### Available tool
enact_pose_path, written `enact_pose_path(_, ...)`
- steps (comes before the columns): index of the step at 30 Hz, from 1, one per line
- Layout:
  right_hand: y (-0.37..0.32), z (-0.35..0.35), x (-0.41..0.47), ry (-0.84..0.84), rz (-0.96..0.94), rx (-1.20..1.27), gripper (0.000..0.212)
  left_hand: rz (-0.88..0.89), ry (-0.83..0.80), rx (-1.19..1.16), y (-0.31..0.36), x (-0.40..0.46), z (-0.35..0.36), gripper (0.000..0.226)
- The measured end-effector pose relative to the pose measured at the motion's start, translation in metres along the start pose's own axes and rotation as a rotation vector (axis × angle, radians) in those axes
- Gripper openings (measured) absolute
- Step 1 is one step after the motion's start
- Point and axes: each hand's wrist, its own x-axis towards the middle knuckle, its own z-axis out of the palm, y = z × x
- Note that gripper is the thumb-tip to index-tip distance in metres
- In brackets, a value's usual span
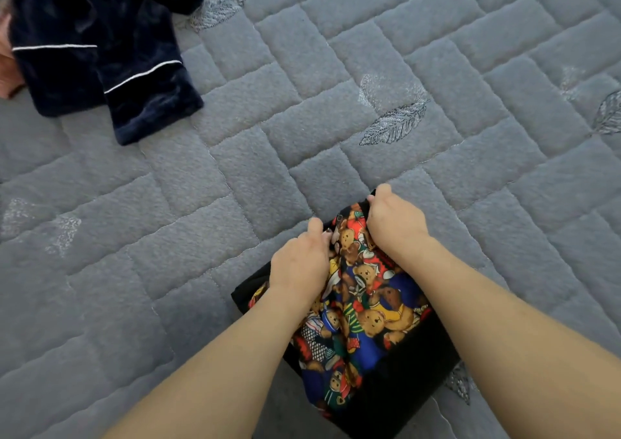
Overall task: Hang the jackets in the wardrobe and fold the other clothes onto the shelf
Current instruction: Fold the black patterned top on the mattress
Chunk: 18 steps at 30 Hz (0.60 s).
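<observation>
- The fingers (316, 228) of the left hand (299, 264) are curled tight round the far edge of a black soft-fabric garment printed with brown teddy bears in red, blue, green and yellow (363, 304); the right hand (395, 220) grips the same edge just beside it, its fingertips tucked under the cloth and hidden.
- The teddy-bear garment lies bunched and partly folded on a grey quilted bed cover stitched in a brick pattern with leaf motifs (302, 102), close in front of the person.
- It looks light, limp and not slippery, so it should crease wherever it is pressed and sag if lifted by one point; the safest hold is two spread points along one edge.
- A dark navy velvety garment with thin white piping (100, 52) lies crumpled at the far left of the cover, well apart from the hands; it looks thicker and heavier.
- No wardrobe, shelf or other container is in view, so what they hold cannot be told.
</observation>
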Motion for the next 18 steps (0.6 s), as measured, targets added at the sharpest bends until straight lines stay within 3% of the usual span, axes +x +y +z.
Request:
enact_pose_path(4, 0.001, 0.013, 0.004, 0.09, 0.012, -0.088, 0.019, 0.001, 0.057, 0.216, -0.022, -0.03, -0.009, 0.051)
enact_pose_path(7, -0.001, 0.019, -0.003, 0.216, -0.01, -0.232, 0.019, 0.03, -0.116, 0.37, -0.046, -0.04, -0.015, 0.06)
enact_pose_path(12, -0.002, 0.023, -0.013, 0.318, 0.028, -0.157, 0.022, 0.028, -0.188, 0.335, -0.072, -0.03, -0.021, 0.054)
enact_pose_path(18, 0.014, 0.031, -0.016, 0.439, 0.17, 0.045, 0.031, -0.031, -0.076, 0.319, -0.07, -0.027, -0.014, 0.092)
